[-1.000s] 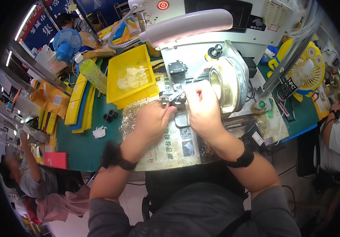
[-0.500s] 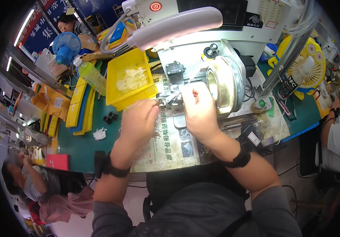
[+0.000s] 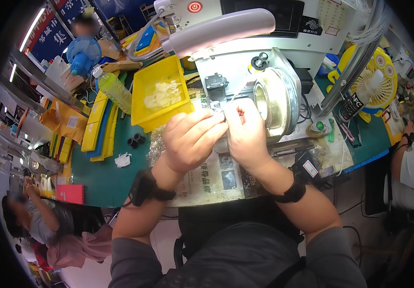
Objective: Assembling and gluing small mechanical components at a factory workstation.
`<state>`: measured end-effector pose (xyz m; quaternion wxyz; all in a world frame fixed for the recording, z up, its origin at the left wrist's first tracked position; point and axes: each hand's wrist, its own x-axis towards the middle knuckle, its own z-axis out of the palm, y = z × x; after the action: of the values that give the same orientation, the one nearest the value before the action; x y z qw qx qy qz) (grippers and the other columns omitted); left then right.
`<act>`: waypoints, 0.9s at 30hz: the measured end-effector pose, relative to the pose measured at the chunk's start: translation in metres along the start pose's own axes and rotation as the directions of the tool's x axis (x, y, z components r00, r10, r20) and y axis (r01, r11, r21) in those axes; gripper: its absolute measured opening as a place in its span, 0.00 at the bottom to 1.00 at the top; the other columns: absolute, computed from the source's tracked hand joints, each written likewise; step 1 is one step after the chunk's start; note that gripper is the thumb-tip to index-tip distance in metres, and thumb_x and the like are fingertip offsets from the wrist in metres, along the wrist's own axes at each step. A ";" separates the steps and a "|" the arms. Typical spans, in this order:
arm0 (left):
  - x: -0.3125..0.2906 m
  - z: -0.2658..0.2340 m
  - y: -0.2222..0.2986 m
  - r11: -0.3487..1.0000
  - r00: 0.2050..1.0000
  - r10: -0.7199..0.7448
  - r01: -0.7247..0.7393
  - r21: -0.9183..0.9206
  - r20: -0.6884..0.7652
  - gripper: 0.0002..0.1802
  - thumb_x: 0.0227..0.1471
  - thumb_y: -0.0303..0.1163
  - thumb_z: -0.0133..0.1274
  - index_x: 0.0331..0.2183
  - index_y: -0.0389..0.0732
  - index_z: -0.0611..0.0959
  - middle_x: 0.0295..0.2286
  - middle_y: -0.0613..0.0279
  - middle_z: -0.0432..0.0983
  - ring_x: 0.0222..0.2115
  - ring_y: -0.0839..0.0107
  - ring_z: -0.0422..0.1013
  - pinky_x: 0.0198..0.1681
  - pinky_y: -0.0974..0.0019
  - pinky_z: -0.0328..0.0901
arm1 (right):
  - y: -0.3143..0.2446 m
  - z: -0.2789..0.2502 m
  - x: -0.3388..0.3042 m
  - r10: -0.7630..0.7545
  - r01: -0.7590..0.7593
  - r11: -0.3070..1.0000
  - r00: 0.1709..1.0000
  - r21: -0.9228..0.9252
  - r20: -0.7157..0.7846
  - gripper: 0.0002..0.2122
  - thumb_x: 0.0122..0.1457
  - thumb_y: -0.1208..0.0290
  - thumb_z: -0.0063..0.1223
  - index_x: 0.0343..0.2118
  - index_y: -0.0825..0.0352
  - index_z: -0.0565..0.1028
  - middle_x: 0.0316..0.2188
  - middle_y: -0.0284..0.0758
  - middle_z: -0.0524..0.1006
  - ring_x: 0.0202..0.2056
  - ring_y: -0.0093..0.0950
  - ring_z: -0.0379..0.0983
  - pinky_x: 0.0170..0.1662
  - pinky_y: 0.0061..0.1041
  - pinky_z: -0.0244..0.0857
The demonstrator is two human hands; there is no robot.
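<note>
My left hand (image 3: 191, 140) is closed, thumb and fingers pinched together at the tips of my right hand (image 3: 246, 133). What the left fingertips grip is too small to make out. The right hand is closed too, its curled fingers on a thin white strand (image 3: 238, 90) that slants up toward a black-and-yellow knob (image 3: 259, 63) on the machine. Just right of that hand sits a round brass-coloured wheel housing (image 3: 275, 106) with a grey metal rim. Behind the fingers stands a small black block (image 3: 216, 85).
A yellow bin (image 3: 161, 91) of whitish scraps stands left of the machine, beside a bottle (image 3: 113, 90). Overhead hangs a tubular lamp (image 3: 221, 31). A yellow fan (image 3: 372, 79) and a small green-capped jar (image 3: 317, 128) are at the right. Other people sit on both sides.
My left hand has moved right and slightly up, until its fingertips meet the right hand's. The white strands and small metal part that showed between the hands are now mostly covered.
</note>
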<state>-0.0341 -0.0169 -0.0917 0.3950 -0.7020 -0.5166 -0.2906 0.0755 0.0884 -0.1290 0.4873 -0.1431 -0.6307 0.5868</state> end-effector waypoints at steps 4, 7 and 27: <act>-0.003 -0.013 -0.002 0.988 0.985 -0.154 0.153 -0.018 -0.074 0.12 0.44 0.23 0.65 0.35 0.41 0.84 0.34 0.60 0.82 0.36 0.58 0.77 0.40 0.60 0.69 | -0.004 -0.006 0.000 0.096 -0.096 0.995 0.995 -0.017 0.026 0.05 0.66 0.74 0.52 0.36 0.70 0.71 0.25 0.32 0.73 0.26 0.19 0.68 0.32 0.24 0.66; -0.031 -0.025 0.002 0.858 0.864 -0.503 0.498 -0.123 -0.006 0.08 0.51 0.26 0.63 0.34 0.37 0.82 0.32 0.54 0.80 0.33 0.54 0.76 0.40 0.58 0.69 | -0.007 -0.003 -0.002 0.083 -0.080 0.992 0.996 -0.094 0.037 0.05 0.66 0.74 0.51 0.36 0.70 0.71 0.25 0.32 0.74 0.26 0.19 0.68 0.32 0.24 0.65; -0.052 0.013 -0.001 0.813 0.809 -0.455 0.548 -0.197 0.372 0.11 0.56 0.28 0.54 0.24 0.32 0.78 0.24 0.45 0.70 0.27 0.45 0.68 0.31 0.48 0.61 | -0.002 0.000 -0.003 0.063 -0.062 0.996 0.998 -0.064 0.015 0.05 0.66 0.74 0.50 0.38 0.70 0.71 0.25 0.33 0.71 0.27 0.24 0.66 0.33 0.29 0.64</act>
<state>-0.0501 -0.0314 -0.1409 0.1082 -0.6254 -0.6910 -0.3460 0.0779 0.0856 -0.1289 0.4587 -0.1732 -0.6483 0.5825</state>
